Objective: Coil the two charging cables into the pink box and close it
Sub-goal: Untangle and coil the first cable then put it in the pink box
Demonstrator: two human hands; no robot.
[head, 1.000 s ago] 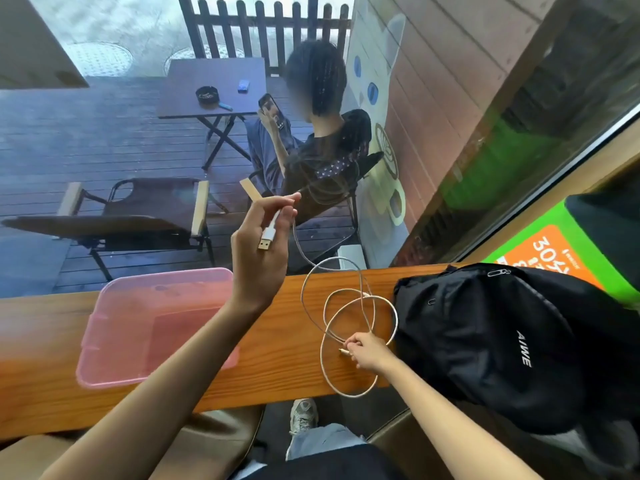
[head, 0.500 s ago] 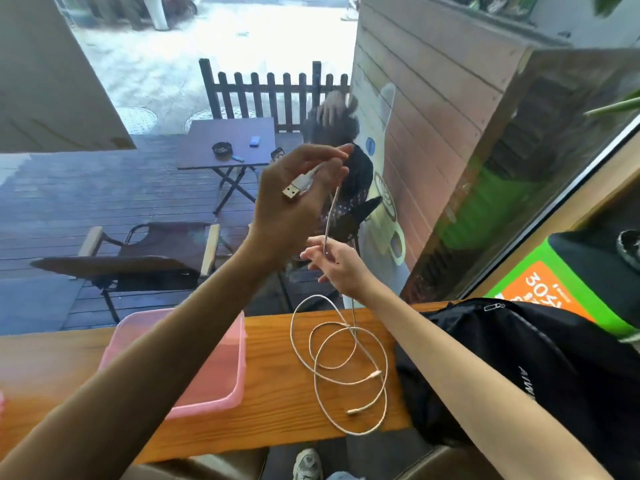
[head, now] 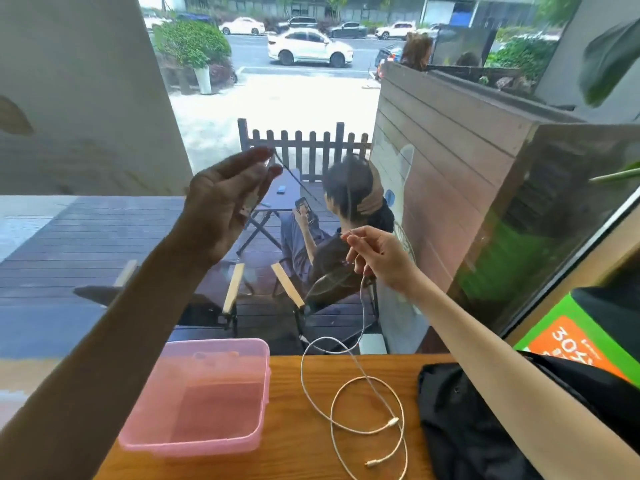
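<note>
— What's in front of you?

— A wooden counter (head: 287,455) set against a big window. Outside lie a dark deck with folding chairs and a small table, a seated person looking at a phone, a picket fence, and beyond it a street with parked cars. On the counter, the pink box (head: 201,396) stands open at my left, a black bag (head: 485,427) sits at my right, and a green and orange sign shows at the far right.

— And since a second ago?

— My view has tipped upward, so the street now shows. My left hand (head: 225,206) has risen from above the box to high before the glass, fingers pinching the USB plug (head: 250,206) of a white cable (head: 353,403). My right hand (head: 377,258) has left the counter, where it was on the loops, and is now raised, pinching the cord further along. The stretch between my hands is blurred.

— Where's the rest of the cable?

— It hangs from my right hand to the counter and lies in loose loops between box and bag, two small connectors at the ends. The box holds no cable.
</note>
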